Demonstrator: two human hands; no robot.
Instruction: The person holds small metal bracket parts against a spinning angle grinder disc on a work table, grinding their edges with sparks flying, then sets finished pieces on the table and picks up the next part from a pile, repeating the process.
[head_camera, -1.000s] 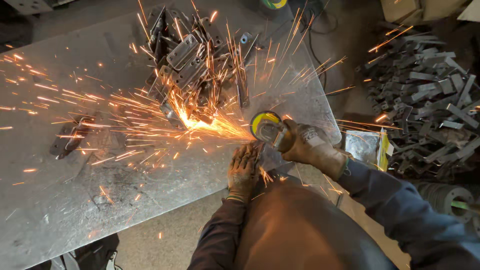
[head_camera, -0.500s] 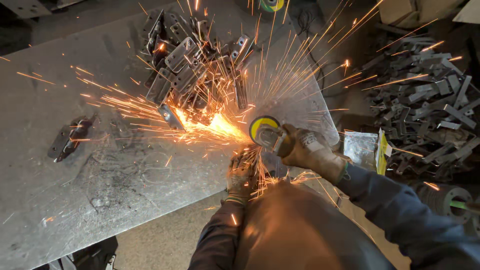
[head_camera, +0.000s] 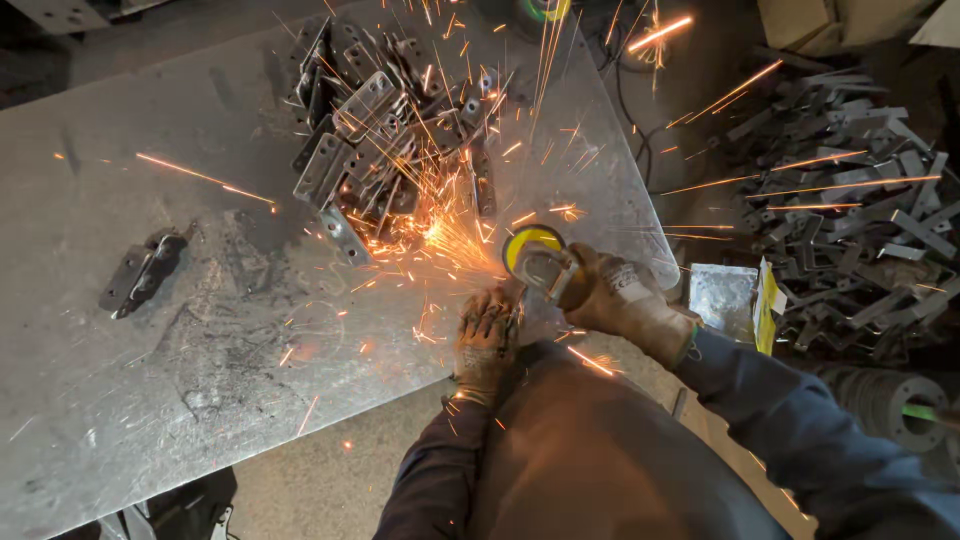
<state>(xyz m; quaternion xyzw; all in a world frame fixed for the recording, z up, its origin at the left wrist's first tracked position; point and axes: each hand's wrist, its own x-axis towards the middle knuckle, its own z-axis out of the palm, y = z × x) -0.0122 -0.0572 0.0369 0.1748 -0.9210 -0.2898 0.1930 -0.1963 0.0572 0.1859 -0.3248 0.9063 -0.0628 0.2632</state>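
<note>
My right hand (head_camera: 622, 301), in a tan leather glove, grips an angle grinder (head_camera: 541, 259) with a yellow guard near the front right edge of the steel table (head_camera: 150, 370). Sparks fly from its disc toward the far side. My left hand (head_camera: 486, 340), also gloved, presses down on a small metal piece at the table's edge, just below the disc; the piece itself is mostly hidden. A heap of perforated metal brackets (head_camera: 385, 150) lies behind the grinder.
A single dark bracket (head_camera: 145, 272) lies at the table's left. On the floor to the right is a large pile of grey metal parts (head_camera: 850, 220), with a small metal sheet (head_camera: 722, 297) and a round flange (head_camera: 885, 405) near it.
The spray of sparks has shrunk and swung from the left toward the far side and right. Both hands hold nearly the same spot.
</note>
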